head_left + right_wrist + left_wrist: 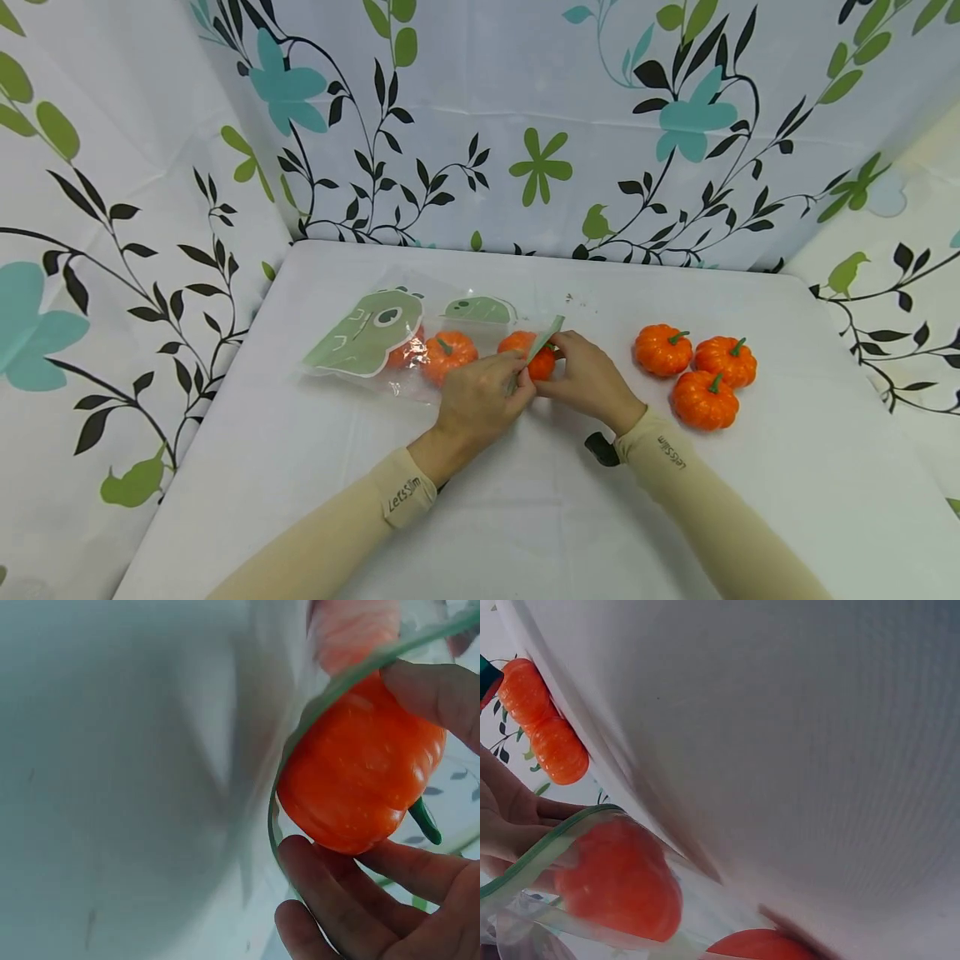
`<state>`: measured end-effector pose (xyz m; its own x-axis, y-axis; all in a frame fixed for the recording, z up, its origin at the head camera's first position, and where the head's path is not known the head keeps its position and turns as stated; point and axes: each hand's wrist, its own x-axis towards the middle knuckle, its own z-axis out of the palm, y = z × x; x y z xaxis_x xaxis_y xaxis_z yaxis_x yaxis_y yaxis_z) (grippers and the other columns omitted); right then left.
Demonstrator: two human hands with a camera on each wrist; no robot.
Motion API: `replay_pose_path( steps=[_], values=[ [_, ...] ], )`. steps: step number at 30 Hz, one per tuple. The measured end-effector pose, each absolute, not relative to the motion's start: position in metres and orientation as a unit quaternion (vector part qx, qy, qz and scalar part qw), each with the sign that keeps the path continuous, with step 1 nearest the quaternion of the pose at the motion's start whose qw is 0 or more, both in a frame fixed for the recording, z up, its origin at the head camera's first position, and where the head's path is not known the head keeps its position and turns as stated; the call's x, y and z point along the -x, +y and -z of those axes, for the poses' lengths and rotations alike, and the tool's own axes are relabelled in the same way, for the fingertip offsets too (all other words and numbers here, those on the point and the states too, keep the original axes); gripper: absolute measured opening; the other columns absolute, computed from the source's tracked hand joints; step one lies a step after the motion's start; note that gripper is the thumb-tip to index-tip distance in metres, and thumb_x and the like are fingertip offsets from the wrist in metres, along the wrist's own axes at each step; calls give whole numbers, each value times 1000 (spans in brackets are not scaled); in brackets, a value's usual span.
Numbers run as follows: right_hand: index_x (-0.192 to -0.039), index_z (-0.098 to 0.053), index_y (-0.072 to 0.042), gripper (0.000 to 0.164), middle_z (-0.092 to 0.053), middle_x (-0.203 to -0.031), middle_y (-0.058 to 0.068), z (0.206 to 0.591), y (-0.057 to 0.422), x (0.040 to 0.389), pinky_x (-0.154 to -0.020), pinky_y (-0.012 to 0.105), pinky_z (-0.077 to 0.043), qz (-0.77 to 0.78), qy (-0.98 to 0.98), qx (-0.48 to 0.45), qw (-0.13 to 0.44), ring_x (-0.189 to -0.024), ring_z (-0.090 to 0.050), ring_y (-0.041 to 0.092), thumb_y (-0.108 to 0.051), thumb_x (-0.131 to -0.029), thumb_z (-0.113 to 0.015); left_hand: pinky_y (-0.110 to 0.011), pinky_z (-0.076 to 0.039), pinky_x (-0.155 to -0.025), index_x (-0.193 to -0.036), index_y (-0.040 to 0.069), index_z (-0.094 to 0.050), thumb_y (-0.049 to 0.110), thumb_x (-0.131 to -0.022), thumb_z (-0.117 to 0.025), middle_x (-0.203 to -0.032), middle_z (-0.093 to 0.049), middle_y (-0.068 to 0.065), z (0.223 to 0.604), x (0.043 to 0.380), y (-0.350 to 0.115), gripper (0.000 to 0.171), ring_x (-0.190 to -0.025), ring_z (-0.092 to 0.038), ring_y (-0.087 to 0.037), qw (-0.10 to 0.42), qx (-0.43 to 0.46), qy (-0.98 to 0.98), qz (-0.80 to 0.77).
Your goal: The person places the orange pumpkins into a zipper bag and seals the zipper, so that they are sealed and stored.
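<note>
A clear zip bag (360, 333) with a green cartoon print lies on the white table, its green-edged mouth facing right. Inside it are orange toy pumpkins (450, 354), one partly behind the print. My left hand (480, 400) pinches the near edge of the bag's mouth. At that mouth, my right hand (588, 379) holds another pumpkin (360, 765) with a green stem, thumb on one side and fingers on the other. In the left wrist view, this pumpkin (622, 881) shows behind the clear plastic, inside the green rim (551, 836).
Right of my hands, three loose pumpkins (705, 400) sit close together on the table (810, 483). A leaf-patterned curtain (480, 125) hangs behind the table and along its sides. A small black object (602, 448) is at my right wrist.
</note>
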<state>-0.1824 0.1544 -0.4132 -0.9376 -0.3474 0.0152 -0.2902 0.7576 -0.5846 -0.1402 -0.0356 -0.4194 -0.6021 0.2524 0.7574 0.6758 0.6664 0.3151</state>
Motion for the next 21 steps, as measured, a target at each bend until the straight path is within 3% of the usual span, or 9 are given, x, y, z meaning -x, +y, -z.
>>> replay_pose_path(
  steps=[4, 7, 15, 21],
  values=[
    [-130, -65, -9, 61, -65, -113, 7, 418, 146, 185, -79, 41, -53, 299, 939, 162, 42, -95, -61, 26, -37, -79, -82, -24, -56, -57, -89, 4, -77, 5, -79, -66, -92, -77, -5, 421, 140, -35, 15, -75, -74, -14, 356, 283, -838, 301],
    [-133, -64, -7, 63, -65, -118, 9, 421, 139, 188, -80, 42, -53, 288, 943, 162, 33, -96, -60, 25, -34, -79, -81, -25, -58, -61, -87, 5, -77, 6, -79, -66, -95, -77, -5, 423, 140, -35, 13, -82, -74, -14, 361, 285, -836, 300],
    [-141, -55, -6, 63, -58, -136, 14, 430, 126, 194, -97, 50, -51, 272, 943, 191, -1, -118, -59, 29, -29, -87, -77, -25, -59, -71, -87, 5, -77, 5, -79, -69, -95, -77, -5, 426, 139, -35, 11, -87, -74, -14, 364, 298, -829, 302],
    [-142, -52, -4, 57, -58, -137, 14, 434, 125, 197, -107, 48, -43, 333, 916, 222, 6, -126, -55, 28, -18, -91, -74, -25, -59, -73, -87, 4, -78, 5, -80, -68, -96, -77, -5, 426, 139, -35, 11, -88, -74, -15, 362, 300, -831, 298]
  ],
)
